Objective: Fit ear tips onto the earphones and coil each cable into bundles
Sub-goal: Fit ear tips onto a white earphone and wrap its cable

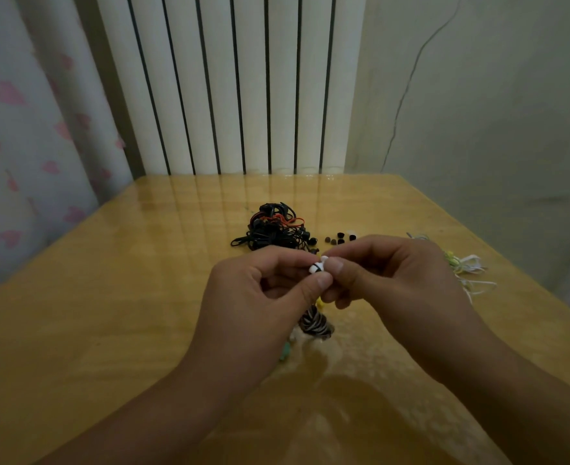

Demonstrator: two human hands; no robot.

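— Two hands meet above the glossy, honey-coloured wooden tabletop (115, 297). What sits between them?

— A small white plastic earphone bud with a thin black band (316, 267). The left hand (263, 297) pinches it, thumb and forefinger closed on its smooth rounded body. The right hand (387, 280) has its grip together at the bud's upper end, thumb and forefinger tips pressed on a tiny pale ear tip (324, 259) there; whether the tip is fully seated I cannot tell.

— And the cable?

— A tight oval bundle of cable striped black and white (314, 323) hangs just under the hands, near the tabletop, with a bit of yellow (320, 302) above it. Whether it touches the surface is unclear.

— What else lies on the tabletop?

— Beyond the hands, a tangled heap of thin black earphone cables with an orange-red strand (270, 229). Just right of it, a scatter of small dark rounded ear tips (339, 238), soft-looking, with a pale one among them. Far right, loose white and yellow-green cables (468, 266) in slack loops.

— Behind?

— A white ribbed radiator (230, 82) and a pale curtain with pink hearts (18, 129).
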